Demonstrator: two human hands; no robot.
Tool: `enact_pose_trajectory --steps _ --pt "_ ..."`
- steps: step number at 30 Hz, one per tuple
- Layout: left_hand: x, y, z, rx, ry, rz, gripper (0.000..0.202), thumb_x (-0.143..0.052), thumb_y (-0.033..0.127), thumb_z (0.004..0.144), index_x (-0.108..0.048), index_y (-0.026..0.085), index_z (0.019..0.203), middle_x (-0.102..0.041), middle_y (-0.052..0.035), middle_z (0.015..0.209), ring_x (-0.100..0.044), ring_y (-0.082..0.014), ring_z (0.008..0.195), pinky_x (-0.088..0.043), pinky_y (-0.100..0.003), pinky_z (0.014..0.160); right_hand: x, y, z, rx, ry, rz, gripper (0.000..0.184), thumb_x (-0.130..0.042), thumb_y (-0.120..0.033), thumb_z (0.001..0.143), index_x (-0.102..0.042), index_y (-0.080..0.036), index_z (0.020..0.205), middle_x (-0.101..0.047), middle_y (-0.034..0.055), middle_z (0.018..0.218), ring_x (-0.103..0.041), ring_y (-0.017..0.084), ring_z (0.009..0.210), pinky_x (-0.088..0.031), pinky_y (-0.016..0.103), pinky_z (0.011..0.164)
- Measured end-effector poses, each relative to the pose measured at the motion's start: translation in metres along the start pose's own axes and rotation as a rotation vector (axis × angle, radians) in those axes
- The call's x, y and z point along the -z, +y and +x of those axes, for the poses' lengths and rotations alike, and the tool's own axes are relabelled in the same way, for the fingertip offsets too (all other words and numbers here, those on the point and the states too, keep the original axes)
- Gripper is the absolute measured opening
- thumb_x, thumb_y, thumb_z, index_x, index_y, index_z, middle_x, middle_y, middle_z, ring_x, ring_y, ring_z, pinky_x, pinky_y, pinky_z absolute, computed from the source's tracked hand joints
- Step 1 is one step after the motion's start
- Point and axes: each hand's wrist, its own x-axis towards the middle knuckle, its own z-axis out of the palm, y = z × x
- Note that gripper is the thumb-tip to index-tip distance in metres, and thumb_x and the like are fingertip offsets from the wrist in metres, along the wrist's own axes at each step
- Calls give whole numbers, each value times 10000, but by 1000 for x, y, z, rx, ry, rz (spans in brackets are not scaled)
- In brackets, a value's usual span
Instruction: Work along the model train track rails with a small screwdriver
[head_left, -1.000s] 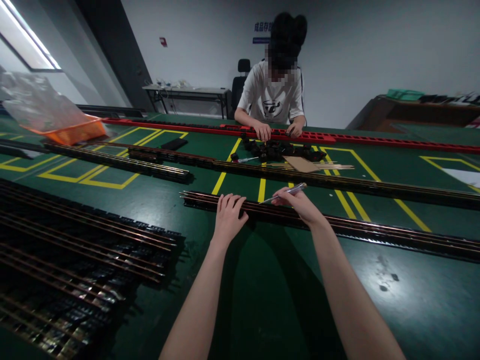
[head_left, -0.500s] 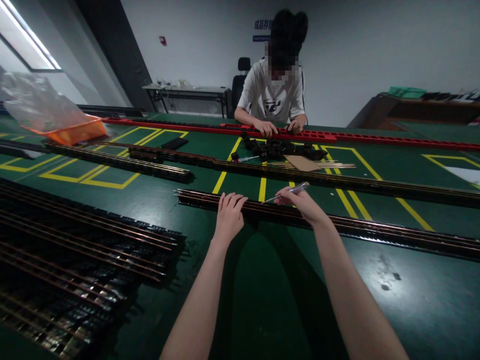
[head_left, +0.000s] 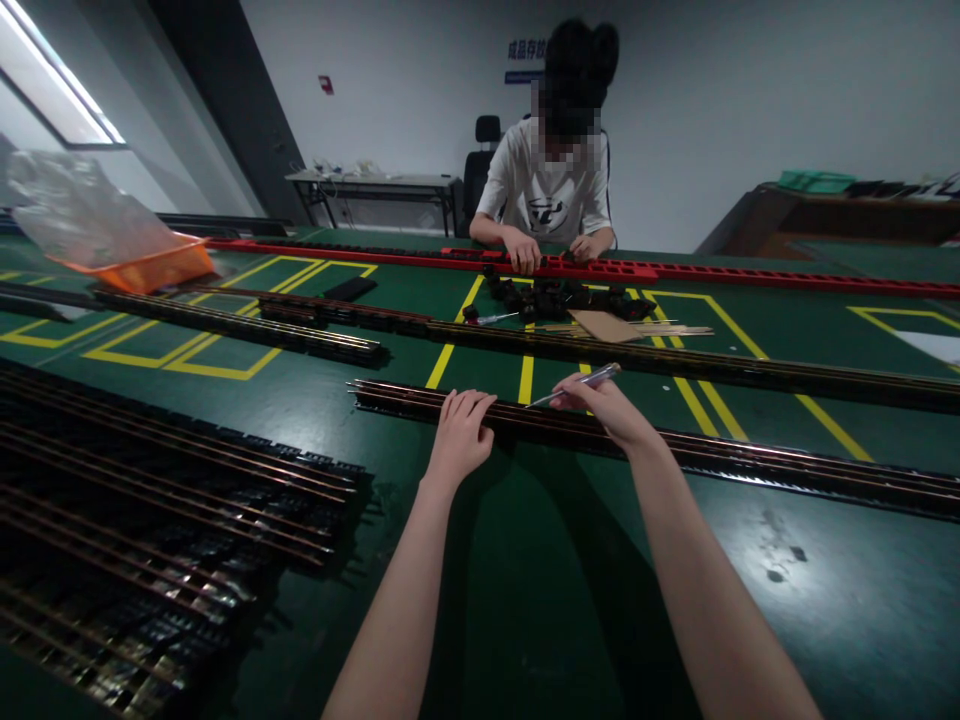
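A long black rail (head_left: 735, 462) with copper-coloured strips along it lies across the green table in front of me. My left hand (head_left: 461, 430) is closed over it near its left end, fingers bent over the top and thumb on the near side. To the right, my right hand (head_left: 581, 393) grips a slim screwdriver (head_left: 601, 375) like a pen. Its thin metal shaft slants down to the left, and the tip meets the rail's top just right of my left hand. What the tip touches is too small to make out.
Several similar rails (head_left: 172, 500) lie side by side at the left. Behind my rail runs another long rail (head_left: 675, 362), with cardboard (head_left: 604, 326) and black parts (head_left: 555, 298) beyond it. A co-worker (head_left: 555, 190) handles a red rack (head_left: 705, 277). An orange basket (head_left: 154, 268) holds plastic bags.
My hands and the screwdriver stay almost in place, with only a tiny shift. Across the table, the co-worker's hands have moved slightly left along the red rack.
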Motion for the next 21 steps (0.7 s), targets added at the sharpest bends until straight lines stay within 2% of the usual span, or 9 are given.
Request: enact_pose_trajectory --steps 7,11,21 --pt "-2 2 1 4 13 26 370 -512 306 851 -527 189 1202 -580 -64 1192 -484 -205 1180 -253 -440 1136 0 0 1 -4 -9 22 104 -598 -225 757 -632 -178 671 -654 18 662 -625 141 672 -511 322 784" --pt "-4 2 1 15 14 51 343 -526 307 855 -536 185 1175 -588 -64 1174 -496 -207 1164 -272 -440 1124 0 0 1 1 -10 18 97 -616 -247 751 -627 -184 678 -656 19 665 -631 144 678 -521 323 789" --pt "-5 6 0 12 18 128 308 -502 290 868 -536 164 1147 -589 -71 1180 -494 -220 1168 -257 -450 1131 -1 -4 -1 -34 1 8 120 -576 -183 774 -623 -179 663 -665 17 668 -635 136 673 -508 314 786"
